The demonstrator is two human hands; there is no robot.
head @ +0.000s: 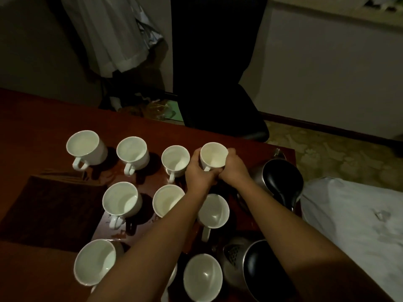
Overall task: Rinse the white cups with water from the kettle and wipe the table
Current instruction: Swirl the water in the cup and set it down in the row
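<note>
White cup point(213, 156) near the surface's point(43, 118) far edge sits cradled by left hand point(199, 173) and right hand point(234, 168), each grip wrapping its sides, likely steadying it for rinsing.

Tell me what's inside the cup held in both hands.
The held cup, gripped by left hand and right hand, shows only a pale, bare-looking interior. Any thin film of water can't be told in this dim light.

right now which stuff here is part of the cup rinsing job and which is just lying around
Job:
white cups, one gripped by left hand and right hand
near kettle
far kettle
dark cloth
table

Lying about:
white bag
hanging clothes
black chair
</note>
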